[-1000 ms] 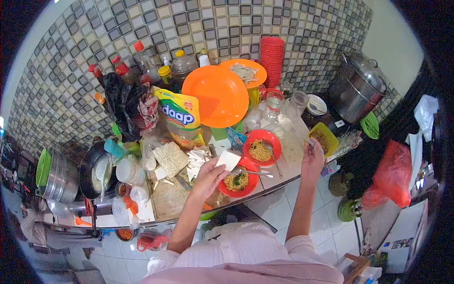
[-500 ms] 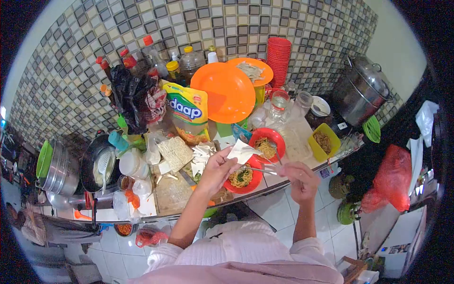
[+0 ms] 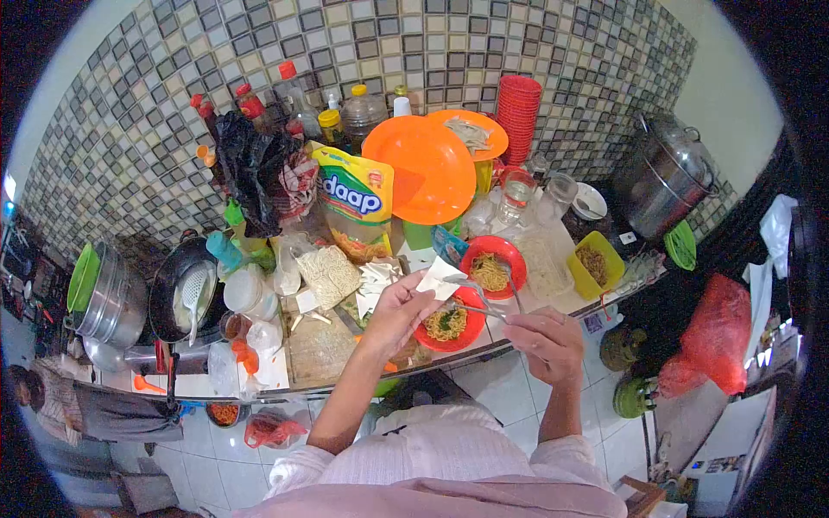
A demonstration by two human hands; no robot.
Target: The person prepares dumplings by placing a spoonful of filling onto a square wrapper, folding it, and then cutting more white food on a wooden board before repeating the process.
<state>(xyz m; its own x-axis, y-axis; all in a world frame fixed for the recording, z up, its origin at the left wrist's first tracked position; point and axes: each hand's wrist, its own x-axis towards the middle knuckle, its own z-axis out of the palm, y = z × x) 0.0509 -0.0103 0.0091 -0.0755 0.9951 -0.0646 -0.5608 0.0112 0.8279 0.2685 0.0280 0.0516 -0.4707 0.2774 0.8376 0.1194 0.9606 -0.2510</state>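
My left hand [image 3: 399, 312] pinches a white sheet [image 3: 438, 279] that looks like a paper napkin. Closed around the handles of metal cutlery [image 3: 484, 304] is my right hand [image 3: 548, 345]; I make out two pieces, one seemingly a fork, and their heads meet the sheet. Just beneath them sits the near red bowl [image 3: 474, 332] with noodles [image 3: 446, 322] and some greens, partly covered by the cutlery. Behind it is another red bowl [image 3: 515, 253] of noodles, a metal utensil [image 3: 517, 294] leaning in it. Similar white pieces [image 3: 377, 281] are heaped left of my left hand.
A noodle block [image 3: 328, 276] and a knife [image 3: 348, 320] lie near a wooden board [image 3: 311, 354]. Orange plates [image 3: 423, 164], a yellow-green packet [image 3: 354, 203] and bottles stand behind. A yellow tub [image 3: 596, 264] and steel pot [image 3: 661, 190] are right; a wok [image 3: 177, 293] is left.
My right hand has moved slightly down, and the cutlery heads now lie closer against the white sheet. My left hand keeps its pinch. The view has shifted a little.
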